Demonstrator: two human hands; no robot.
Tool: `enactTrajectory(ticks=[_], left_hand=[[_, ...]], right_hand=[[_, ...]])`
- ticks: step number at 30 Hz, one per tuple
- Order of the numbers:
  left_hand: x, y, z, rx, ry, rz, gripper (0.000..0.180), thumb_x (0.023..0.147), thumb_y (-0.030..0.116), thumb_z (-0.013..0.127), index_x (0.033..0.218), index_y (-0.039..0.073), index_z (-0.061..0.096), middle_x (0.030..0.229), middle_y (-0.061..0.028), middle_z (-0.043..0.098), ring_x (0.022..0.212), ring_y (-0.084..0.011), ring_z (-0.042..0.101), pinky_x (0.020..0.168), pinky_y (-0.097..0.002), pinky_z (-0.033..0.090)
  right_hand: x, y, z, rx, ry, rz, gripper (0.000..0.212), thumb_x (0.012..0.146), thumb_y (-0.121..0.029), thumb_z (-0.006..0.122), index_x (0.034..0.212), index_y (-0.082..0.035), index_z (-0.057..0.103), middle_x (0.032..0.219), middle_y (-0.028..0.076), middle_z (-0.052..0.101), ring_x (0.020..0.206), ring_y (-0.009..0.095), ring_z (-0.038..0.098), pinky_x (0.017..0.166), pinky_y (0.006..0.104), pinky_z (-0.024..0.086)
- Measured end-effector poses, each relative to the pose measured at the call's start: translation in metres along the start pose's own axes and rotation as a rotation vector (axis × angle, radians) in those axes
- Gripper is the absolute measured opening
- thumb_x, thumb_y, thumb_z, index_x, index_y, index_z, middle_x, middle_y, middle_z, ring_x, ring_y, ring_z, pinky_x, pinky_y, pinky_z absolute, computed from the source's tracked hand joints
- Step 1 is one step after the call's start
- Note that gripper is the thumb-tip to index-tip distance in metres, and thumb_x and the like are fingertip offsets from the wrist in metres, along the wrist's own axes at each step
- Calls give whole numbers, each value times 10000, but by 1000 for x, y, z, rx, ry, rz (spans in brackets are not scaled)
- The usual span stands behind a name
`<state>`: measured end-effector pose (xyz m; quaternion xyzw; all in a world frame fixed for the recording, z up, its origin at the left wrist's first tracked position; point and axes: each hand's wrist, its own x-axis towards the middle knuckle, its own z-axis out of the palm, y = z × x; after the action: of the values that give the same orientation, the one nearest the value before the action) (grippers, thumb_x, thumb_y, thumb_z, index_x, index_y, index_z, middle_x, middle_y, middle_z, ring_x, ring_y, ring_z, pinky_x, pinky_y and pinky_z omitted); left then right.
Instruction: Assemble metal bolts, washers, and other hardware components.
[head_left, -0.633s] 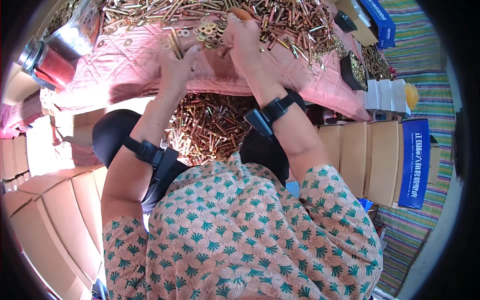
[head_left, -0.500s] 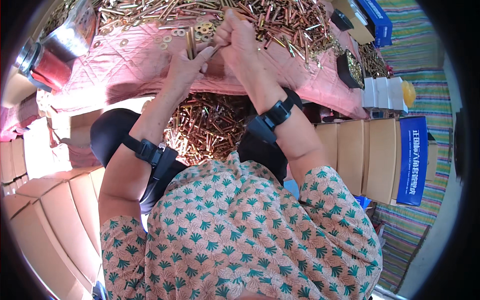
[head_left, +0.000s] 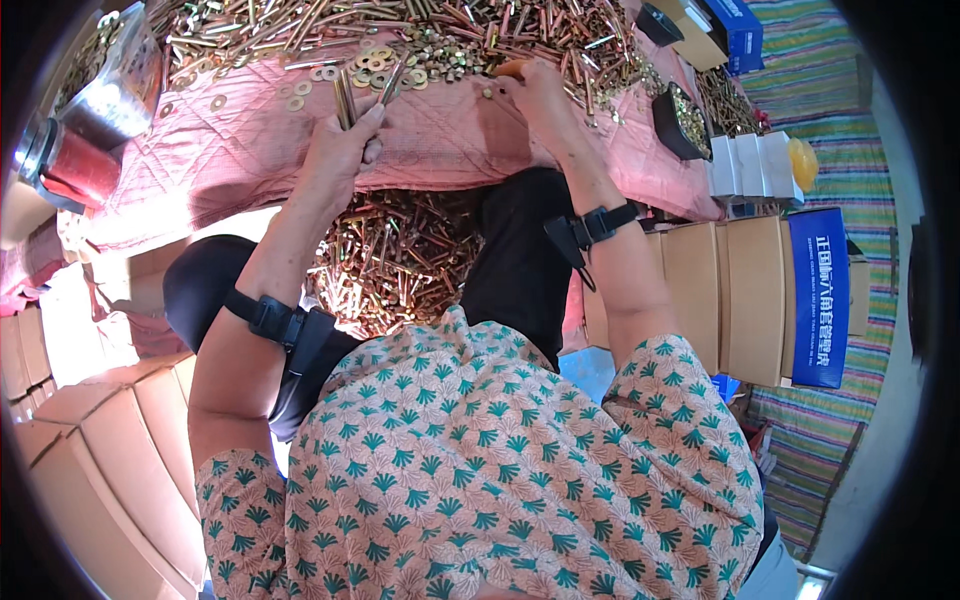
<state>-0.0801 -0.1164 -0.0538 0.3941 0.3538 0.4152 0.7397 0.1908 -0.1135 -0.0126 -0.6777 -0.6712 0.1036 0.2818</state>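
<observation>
Pink and quilted, the cloth-covered tabletop (head_left: pixel 225 145) is stretched across the far side; at its left end a red jar (head_left: pixel 85 165) is set near a clear tub (head_left: pixel 115 95) in which metal pieces are contained, and on the near left cardboard boxes (head_left: pixel 120 450) are lined up; to the right of the tub, loose washers (head_left: pixel 217 102) are scattered; gold-coloured rods (head_left: pixel 346 98) are held by the left hand (head_left: pixel 338 152), its grip closed around their lower ends, and they are pointed toward the far side; another rod (head_left: pixel 393 80) is tilted rightward at the thumb's tip; just beyond, more washers are clustered, with small nuts (head_left: pixel 445 60) to their right and a heap of long metal pieces (head_left: pixel 500 25) piled farther off; nearer, between dark-clad knees (head_left: pixel 525 250), a second heap (head_left: pixel 390 260) is gathered; the right hand (head_left: pixel 548 105) is held over the tabletop, its fingers bent beside an orange piece (head_left: pixel 512 68) and a single nut (head_left: pixel 488 92); whether anything is pinched by its grip cannot be told; farther right, a black tray (head_left: pixel 670 132) is filled with small parts; white boxes (head_left: pixel 750 165) are stood beside a yellow bundle (head_left: pixel 802 165); nearer, a blue-faced box (head_left: pixel 818 300) is seen, with striped cloth (head_left: pixel 830 120) spread at the far right.
</observation>
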Motion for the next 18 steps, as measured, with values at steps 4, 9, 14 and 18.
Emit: enactTrajectory(ticks=[4, 9, 14, 18], left_hand=[[1, -3, 5, -42, -20, -49, 333, 923, 223, 562, 1191, 25, 548, 856, -23, 591, 535, -29, 400, 447, -164, 286], [-3, -3, 4, -8, -120, -93, 335, 921, 244, 567, 1199, 57, 556, 873, -14, 591, 526, -25, 394, 457, -159, 290], [-2, -3, 5, 0, -93, -143, 308, 926, 230, 556, 1175, 49, 565, 806, 1, 592, 516, -26, 377, 455, -161, 287], [-6, 3, 11, 20, -178, -145, 297, 926, 209, 551, 1165, 33, 558, 785, 0, 595, 506, -26, 361, 438, -165, 278]], right_hand=[[12, 21, 18, -197, -100, -158, 145, 782, -111, 645, 878, -10, 683, 755, 176, 657, 720, 301, 648, 660, 364, 502], [11, 19, 17, -292, -198, -152, 154, 796, -85, 664, 912, 16, 652, 748, 126, 662, 684, 197, 646, 630, 297, 508], [8, -19, 16, 676, -192, 130, 206, 838, -51, 643, 1030, 17, 611, 847, 60, 646, 733, 117, 620, 650, 225, 501], [4, -38, 16, 959, -253, 91, 211, 847, -11, 619, 1056, 19, 612, 905, 58, 639, 789, 117, 617, 715, 227, 511]])
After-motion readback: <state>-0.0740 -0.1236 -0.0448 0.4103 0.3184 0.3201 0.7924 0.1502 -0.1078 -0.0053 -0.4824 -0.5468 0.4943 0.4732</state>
